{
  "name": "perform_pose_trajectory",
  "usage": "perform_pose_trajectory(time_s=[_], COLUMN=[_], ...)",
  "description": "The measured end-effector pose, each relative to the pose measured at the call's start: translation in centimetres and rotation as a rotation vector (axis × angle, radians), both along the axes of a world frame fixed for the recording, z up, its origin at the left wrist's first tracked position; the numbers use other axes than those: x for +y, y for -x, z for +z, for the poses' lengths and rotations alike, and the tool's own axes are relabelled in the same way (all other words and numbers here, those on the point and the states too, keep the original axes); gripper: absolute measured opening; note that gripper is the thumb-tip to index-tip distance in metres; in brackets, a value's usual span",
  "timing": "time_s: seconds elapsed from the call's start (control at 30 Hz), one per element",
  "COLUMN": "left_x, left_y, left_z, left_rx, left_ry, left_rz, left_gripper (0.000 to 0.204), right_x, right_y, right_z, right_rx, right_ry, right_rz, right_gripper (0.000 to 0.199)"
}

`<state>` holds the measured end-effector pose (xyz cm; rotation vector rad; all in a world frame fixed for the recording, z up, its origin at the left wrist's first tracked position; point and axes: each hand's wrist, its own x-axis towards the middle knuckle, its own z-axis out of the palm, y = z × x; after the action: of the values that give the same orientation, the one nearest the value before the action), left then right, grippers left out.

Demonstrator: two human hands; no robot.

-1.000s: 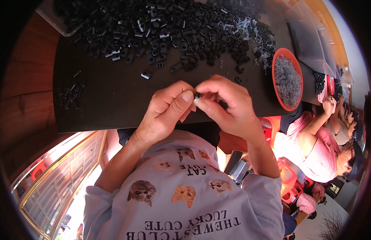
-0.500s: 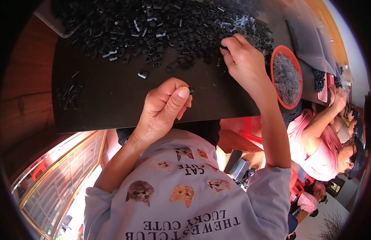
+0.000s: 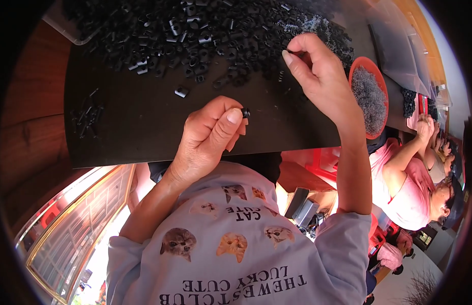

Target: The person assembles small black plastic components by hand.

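Note:
Over the front of the dark table [image 3: 159, 134], my left hand [image 3: 205, 137] is closed, thumb against fingers. A small black cylindrical part [image 3: 245, 113] pokes out of its grip. Farther right, my right hand [image 3: 325, 76] hovers by the edge of a big heap of black plastic parts [image 3: 195, 43], thumb and index fingertips nearly together. What they pinch, if anything, is too small and dark to make out. Metal springs [image 3: 310, 24] lie among the parts just beyond that hand. A single small spring [image 3: 281, 76] rests on the table below its thumb.
An orange-red bowl [image 3: 385, 94] full of fine grey springs stands right of my right forearm. One loose black part [image 3: 181, 92] lies before the heap, and several thin black pins [image 3: 87, 119] lie at left. Clear plastic [image 3: 399, 46] bounds the right. A person in pink [image 3: 406, 188] works beyond.
My right hand has shifted slightly up and to the right, its wrist moving nearer the bowl. The left hand stays in place, with more of the black part showing at its fingertips.

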<state>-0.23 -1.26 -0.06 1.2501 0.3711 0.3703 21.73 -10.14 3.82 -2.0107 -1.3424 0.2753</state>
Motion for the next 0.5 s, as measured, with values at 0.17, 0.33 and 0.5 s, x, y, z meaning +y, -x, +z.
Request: perform_pose_trajectory(time_s=[0.17,0.33,0.5], left_x=[0.1,0.2,0.4], left_y=[-0.1,0.1,0.1], left_z=[0.1,0.0,0.0], left_rx=[0.03,0.018,0.005], left_ry=[0.04,0.158,0.205], left_rz=[0.011,0.056,0.058], left_gripper=[0.031,0.036,0.038], right_x=[0.6,0.3,-0.5], right_y=[2.5,4.9,5.9], right_z=[0.4,0.4,0.5], right_rx=[0.468,0.586,0.632], right_ry=[-0.043,-0.195,-0.178], right_rz=[-0.049,0.143,0.218], right_gripper=[0.011,0.007,0.009])
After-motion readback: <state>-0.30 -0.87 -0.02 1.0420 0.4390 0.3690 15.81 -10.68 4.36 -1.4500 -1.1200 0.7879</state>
